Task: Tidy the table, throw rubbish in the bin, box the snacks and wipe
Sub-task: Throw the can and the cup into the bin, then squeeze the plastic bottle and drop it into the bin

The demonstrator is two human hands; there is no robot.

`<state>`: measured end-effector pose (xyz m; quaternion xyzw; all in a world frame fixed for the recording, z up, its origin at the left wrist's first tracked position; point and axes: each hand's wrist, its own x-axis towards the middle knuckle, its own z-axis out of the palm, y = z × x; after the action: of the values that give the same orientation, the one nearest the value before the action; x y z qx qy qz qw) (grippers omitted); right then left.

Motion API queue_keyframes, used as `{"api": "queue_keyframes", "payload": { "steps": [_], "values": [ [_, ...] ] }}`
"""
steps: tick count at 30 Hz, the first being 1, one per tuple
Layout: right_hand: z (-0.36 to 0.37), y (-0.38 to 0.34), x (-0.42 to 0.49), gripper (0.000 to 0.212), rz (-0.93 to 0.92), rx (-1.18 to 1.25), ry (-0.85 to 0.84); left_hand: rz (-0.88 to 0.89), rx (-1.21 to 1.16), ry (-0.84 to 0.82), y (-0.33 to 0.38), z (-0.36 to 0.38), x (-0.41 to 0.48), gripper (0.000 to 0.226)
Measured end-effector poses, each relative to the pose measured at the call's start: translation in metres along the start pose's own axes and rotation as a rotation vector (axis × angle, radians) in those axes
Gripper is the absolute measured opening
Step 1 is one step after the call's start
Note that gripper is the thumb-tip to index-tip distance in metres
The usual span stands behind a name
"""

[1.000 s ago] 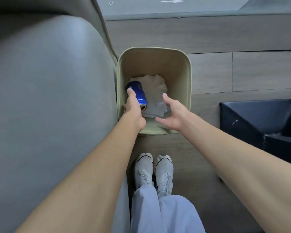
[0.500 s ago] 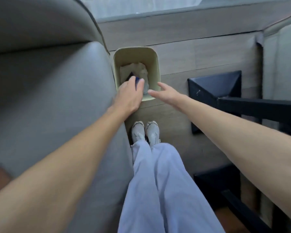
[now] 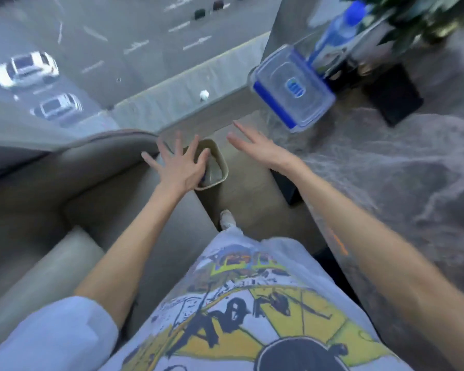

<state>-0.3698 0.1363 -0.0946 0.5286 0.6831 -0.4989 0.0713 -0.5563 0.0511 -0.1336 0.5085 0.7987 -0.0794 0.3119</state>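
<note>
The left hand [image 3: 178, 167], fingers spread and holding nothing, hangs over the near-left rim of the small beige plastic bin [image 3: 220, 162] on the floor beside the grey sofa [image 3: 73, 188]. The right hand [image 3: 255, 145], equally flat and empty, floats just right of it. Binning looks finished; next I would judge the snacks need boxing, calling for a reach to the clear lidded container with blue clips [image 3: 289, 87] on the marbled grey table [image 3: 399, 162], far right. The bin's contents are blurred.
</note>
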Motion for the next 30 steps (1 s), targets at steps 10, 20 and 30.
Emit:
{"api": "queue_keyframes", "payload": {
  "steps": [10,20,30],
  "values": [
    [-0.069,0.138,-0.185,0.075,0.100,0.508,0.518,0.429,0.039,0.144,0.172,-0.041,-0.044,0.057],
    [-0.067,0.296,-0.380,0.067,0.396,0.632,1.042,1.010,0.360,0.033,0.396,0.068,-0.138,0.056],
    [-0.012,0.432,-0.528,0.074,0.716,0.465,1.251,1.308,0.555,-0.050,0.533,0.187,-0.252,0.057]
  ]
}}
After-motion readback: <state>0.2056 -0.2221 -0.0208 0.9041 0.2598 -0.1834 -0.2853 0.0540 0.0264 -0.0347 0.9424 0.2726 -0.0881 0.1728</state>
